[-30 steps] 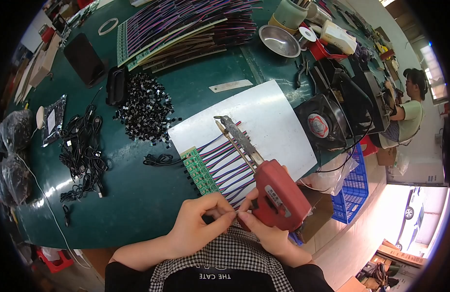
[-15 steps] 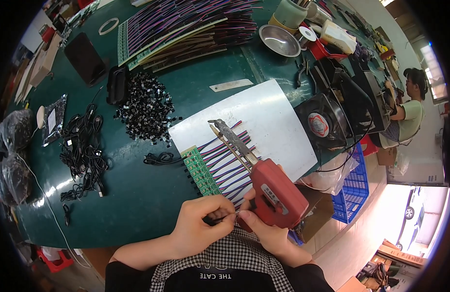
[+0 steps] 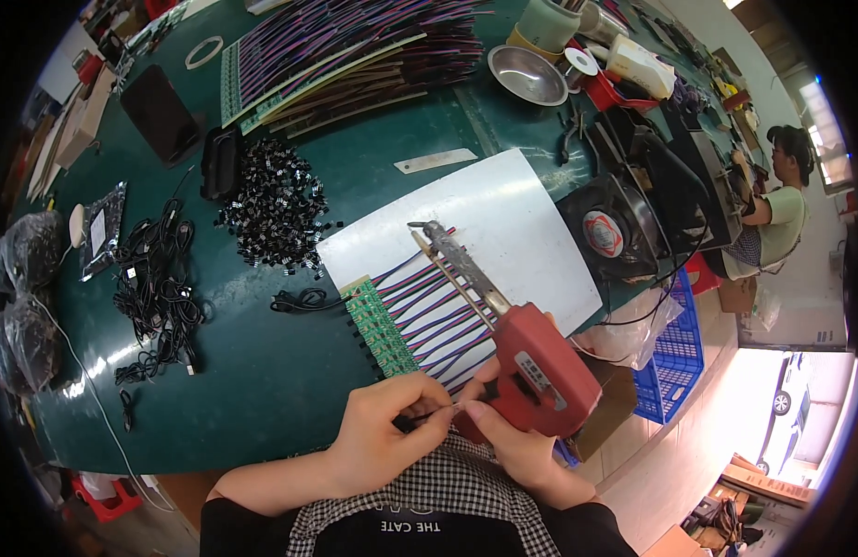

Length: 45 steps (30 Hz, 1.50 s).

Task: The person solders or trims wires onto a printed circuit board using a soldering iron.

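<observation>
My right hand (image 3: 514,440) is wrapped round a red soldering gun (image 3: 544,373), whose dark, worn tip points up and away over a white board (image 3: 531,218). Its thumb and finger meet the fingertips of my left hand (image 3: 384,429) close to my apron. Closed in a pinch, my left hand has something dark and thin in its fingers, mostly hidden, possibly a cable end. Beyond my hands a green circuit-board panel (image 3: 378,325) lies at the white sheet's left edge. Rows of coloured wires (image 3: 438,311) run rightward from it, partly beneath the gun. A black cable (image 3: 304,300) touches the panel's left side.
Left of the sheet are a heap of small black connectors (image 3: 273,209) and bundled black cables (image 3: 158,288). Wired panels (image 3: 327,79) are stacked at the back. A black fan (image 3: 607,232), a metal bowl (image 3: 529,76) and pliers (image 3: 568,135) stand right. A person (image 3: 780,209) sits far right.
The soldering gun has shifted slightly right and its tip has swung a little to the right. My hands stay pinched together at nearly the same spot.
</observation>
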Each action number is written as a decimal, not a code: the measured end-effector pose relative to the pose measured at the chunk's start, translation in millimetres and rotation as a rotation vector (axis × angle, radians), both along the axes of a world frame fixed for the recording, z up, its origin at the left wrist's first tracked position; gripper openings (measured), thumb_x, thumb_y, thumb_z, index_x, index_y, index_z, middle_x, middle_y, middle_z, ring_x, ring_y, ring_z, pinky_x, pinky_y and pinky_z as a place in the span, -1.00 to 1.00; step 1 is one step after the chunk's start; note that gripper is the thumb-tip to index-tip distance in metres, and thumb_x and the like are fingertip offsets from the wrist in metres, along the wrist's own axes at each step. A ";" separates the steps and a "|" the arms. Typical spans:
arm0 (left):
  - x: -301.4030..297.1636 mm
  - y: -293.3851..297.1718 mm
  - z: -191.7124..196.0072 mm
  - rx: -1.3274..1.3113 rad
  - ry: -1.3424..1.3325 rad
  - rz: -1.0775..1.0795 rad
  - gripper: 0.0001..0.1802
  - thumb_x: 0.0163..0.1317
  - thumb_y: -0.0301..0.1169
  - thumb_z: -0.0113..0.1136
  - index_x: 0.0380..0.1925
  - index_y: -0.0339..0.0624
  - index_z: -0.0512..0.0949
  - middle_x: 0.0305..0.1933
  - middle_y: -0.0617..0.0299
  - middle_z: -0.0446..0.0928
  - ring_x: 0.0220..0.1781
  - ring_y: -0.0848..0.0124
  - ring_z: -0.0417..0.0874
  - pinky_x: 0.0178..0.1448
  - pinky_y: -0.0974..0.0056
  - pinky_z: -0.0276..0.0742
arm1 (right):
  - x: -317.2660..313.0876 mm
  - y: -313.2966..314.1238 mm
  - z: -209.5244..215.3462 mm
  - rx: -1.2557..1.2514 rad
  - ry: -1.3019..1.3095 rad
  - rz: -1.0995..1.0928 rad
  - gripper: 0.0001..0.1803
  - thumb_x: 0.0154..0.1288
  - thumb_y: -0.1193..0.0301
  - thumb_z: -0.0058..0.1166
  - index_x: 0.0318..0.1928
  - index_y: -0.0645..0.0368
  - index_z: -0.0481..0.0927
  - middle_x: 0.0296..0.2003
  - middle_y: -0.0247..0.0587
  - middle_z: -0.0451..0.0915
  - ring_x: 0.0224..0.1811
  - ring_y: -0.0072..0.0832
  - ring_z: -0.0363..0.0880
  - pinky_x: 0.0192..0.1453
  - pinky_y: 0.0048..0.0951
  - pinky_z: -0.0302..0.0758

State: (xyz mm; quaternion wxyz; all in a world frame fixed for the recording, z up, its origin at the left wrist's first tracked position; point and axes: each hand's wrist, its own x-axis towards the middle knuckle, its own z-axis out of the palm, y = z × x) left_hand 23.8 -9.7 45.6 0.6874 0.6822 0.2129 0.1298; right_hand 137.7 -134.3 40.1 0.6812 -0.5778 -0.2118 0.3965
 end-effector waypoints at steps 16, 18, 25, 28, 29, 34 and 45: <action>-31.2 48.5 11.8 -0.296 0.134 0.239 -0.90 0.26 -0.57 0.03 -0.25 -0.34 0.49 -0.35 0.24 0.55 -0.31 0.60 0.52 -0.23 0.46 0.42 | 4.0 -15.4 2.9 -0.067 -0.068 -0.258 -0.38 0.01 0.53 0.14 0.10 0.39 0.22 -0.18 -0.05 0.45 -0.38 -0.38 0.52 -0.30 -0.45 0.50; -32.9 53.2 2.7 -0.125 0.202 0.270 -0.92 0.21 -0.57 0.08 -0.30 -0.31 0.53 -0.36 0.22 0.54 -0.34 0.54 0.55 -0.29 0.44 0.43 | 8.3 -16.5 -0.3 -0.085 -0.055 -0.213 -0.37 0.02 0.50 0.15 0.11 0.41 0.21 -0.18 -0.05 0.45 -0.40 -0.38 0.52 -0.32 -0.45 0.50; -18.6 66.5 -24.5 1.127 0.109 0.252 -0.70 -0.20 -0.62 0.17 -0.33 -0.30 0.56 -0.44 0.23 0.43 -0.48 0.41 0.46 -0.50 0.40 0.40 | 16.7 -12.6 -2.9 -0.061 0.043 -0.086 -0.56 0.10 0.51 0.16 -0.03 0.42 0.35 -0.27 -0.08 0.47 -0.47 -0.49 0.48 -0.40 -0.53 0.43; -13.0 73.2 -29.2 1.117 0.079 0.189 -0.68 -0.23 -0.66 0.19 -0.34 -0.34 0.56 -0.44 0.21 0.44 -0.52 0.38 0.45 -0.52 0.38 0.39 | 19.3 -15.3 -2.9 -0.134 0.077 -0.039 -0.54 0.09 0.48 0.17 -0.01 0.41 0.36 -0.34 -0.12 0.49 -0.53 -0.55 0.43 -0.44 -0.58 0.39; -11.1 74.8 -30.5 1.105 0.063 0.165 -0.69 -0.23 -0.71 0.23 -0.35 -0.37 0.57 -0.44 0.16 0.47 -0.53 0.33 0.47 -0.51 0.35 0.39 | 19.5 -17.7 -5.4 -0.147 0.083 -0.042 -0.54 0.09 0.48 0.17 -0.01 0.41 0.36 -0.34 -0.12 0.49 -0.53 -0.55 0.43 -0.44 -0.58 0.39; -5.9 75.3 -37.1 1.220 0.049 0.113 -0.66 -0.28 -0.68 0.22 -0.34 -0.40 0.55 -0.45 0.18 0.42 -0.56 0.39 0.43 -0.59 0.39 0.32 | 14.1 -18.8 -12.4 -0.101 0.188 -0.091 -0.54 0.00 0.49 0.20 -0.06 0.42 0.42 -0.50 -0.19 0.51 -0.54 -0.61 0.40 -0.49 -0.64 0.31; -6.1 76.0 -50.7 1.338 0.055 0.121 -0.68 -0.24 -0.55 0.14 -0.35 -0.39 0.56 -0.52 0.31 0.28 -0.57 0.55 0.32 -0.67 0.52 0.19 | 17.7 -46.7 -29.5 -0.406 -0.151 0.265 -0.58 0.12 0.22 0.00 -0.14 0.31 0.39 -0.49 -0.23 0.43 -0.54 -0.56 0.36 -0.44 -0.56 0.27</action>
